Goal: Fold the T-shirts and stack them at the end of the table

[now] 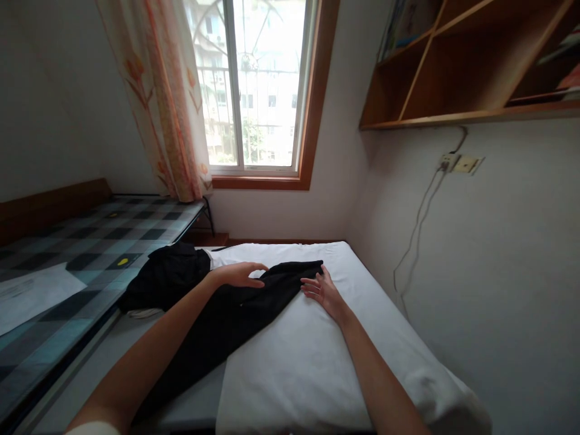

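A pair of black trousers, long and tapering, lies slantwise over the bed, its narrow end at the upper right. Over its upper edge is my left hand, thumb and fingers apart with nothing between them. My right hand is beside the narrow end, fingers spread and palm turned toward the cloth. Whether its fingertips touch the fabric I cannot tell. Beyond my left forearm sits a crumpled heap of black clothing, with some white cloth showing at its edges. My left forearm hides part of the trousers.
White bedding covers the bed under the trousers. To the left stands a checkered bed bearing a sheet of white paper. A curtain hangs by the window. Wooden shelves and a dangling cord are on the right wall.
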